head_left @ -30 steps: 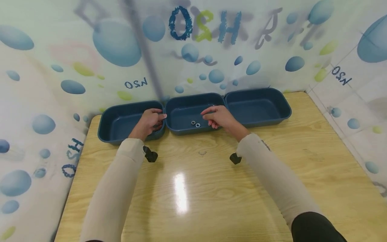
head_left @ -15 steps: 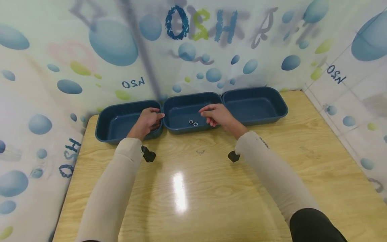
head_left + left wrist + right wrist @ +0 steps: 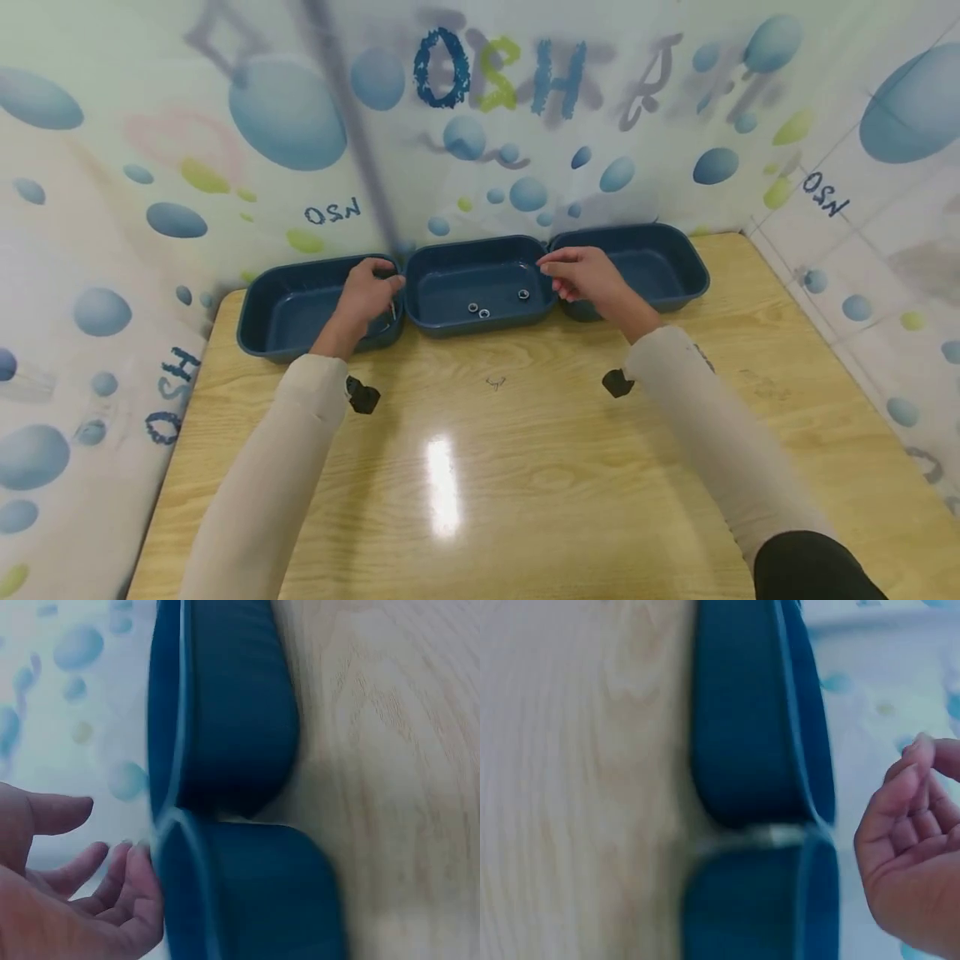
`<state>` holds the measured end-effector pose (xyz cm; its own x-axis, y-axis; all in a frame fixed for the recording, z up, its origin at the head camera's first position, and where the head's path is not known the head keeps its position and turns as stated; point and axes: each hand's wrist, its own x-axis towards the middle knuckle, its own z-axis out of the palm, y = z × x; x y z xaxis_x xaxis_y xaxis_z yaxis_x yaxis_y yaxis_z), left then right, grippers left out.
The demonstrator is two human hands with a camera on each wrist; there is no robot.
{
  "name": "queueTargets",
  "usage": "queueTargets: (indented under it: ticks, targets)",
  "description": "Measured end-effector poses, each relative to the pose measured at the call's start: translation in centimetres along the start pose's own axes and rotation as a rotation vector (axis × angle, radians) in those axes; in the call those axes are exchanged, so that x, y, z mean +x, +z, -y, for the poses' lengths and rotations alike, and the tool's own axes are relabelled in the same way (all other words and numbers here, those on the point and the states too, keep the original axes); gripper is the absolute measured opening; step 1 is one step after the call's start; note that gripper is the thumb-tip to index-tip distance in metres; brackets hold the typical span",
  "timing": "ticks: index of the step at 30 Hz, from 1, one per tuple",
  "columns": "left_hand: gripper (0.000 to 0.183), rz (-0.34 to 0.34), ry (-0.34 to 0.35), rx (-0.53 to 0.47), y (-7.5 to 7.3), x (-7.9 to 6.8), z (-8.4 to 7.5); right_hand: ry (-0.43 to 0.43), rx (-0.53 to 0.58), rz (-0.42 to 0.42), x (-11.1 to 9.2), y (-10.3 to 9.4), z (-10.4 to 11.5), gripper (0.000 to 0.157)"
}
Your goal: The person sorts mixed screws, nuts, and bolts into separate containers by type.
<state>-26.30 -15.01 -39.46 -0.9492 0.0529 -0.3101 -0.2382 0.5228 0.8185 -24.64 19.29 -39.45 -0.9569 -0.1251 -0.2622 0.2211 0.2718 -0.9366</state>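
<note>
Now that the right hand [image 3: 592, 277] has shifted rightward from over the middle bin [image 3: 450, 287] to where it adjoins the right bin [image 3: 666, 260], a third small metal ring [image 3: 523, 294] shows near centre frame, apart from two other rings [image 3: 473, 307]. Whether just released or merely uncovered, it makes three in view there. The right thumb and forefinger come together at their tips; whether they pinch anything cannot be told. Left of centre, the left hand [image 3: 362, 296] hangs over the left bin [image 3: 288, 312], its thumb parted from the fingers, nothing visible between.
</note>
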Motion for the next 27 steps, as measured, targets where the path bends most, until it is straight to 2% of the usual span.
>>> queueTargets:
  ticks: [3, 6, 8, 10, 13, 15, 17, 21, 24, 27]
  targets:
    - [0.049, -0.052, 0.115, 0.149, 0.5, -1.9, -1.0, 0.031, -0.078, -0.050, -0.7, -2.9, 0.5, 0.036]
    - [0.047, -0.056, 0.216, 0.211, 1.0, -4.4, -2.1, 0.079, -0.132, -0.056, -1.2, -6.3, 1.2, 0.045]
    - [0.046, -0.005, 0.257, 0.199, 1.5, -6.1, -2.5, 0.125, -0.146, -0.057, -1.5, -8.6, 1.9, 0.050]
    - [0.046, 0.080, 0.262, 0.164, 2.1, -7.7, -2.7, 0.160, -0.154, -0.070, -1.7, -10.8, 2.4, 0.055]
    - [0.047, 0.245, 0.208, 0.044, 3.4, -9.4, -2.2, 0.217, -0.170, -0.121, -1.8, -14.1, 2.6, 0.063]
    - [0.050, 0.352, 0.137, -0.078, 4.5, -9.8, -1.4, 0.257, -0.204, -0.153, -1.8, -16.2, 2.0, 0.069]
    - [0.053, 0.426, 0.060, -0.209, 5.7, -9.7, -0.2, 0.306, -0.232, -0.172, -1.8, -18.0, 1.3, 0.075]
    - [0.059, 0.492, -0.090, -0.406, 8.3, -9.1, 2.3, 0.399, -0.243, -0.157, -1.7, -20.5, -0.5, 0.084]
    - [0.060, 0.517, -0.166, -0.472, 9.7, -8.5, 3.7, 0.449, -0.217, -0.140, -1.5, -21.5, -1.7, 0.083]
    - [0.059, 0.534, -0.210, -0.498, 10.7, -7.8, 4.7, 0.484, -0.181, -0.126, -1.2, -22.0, -2.5, 0.071]
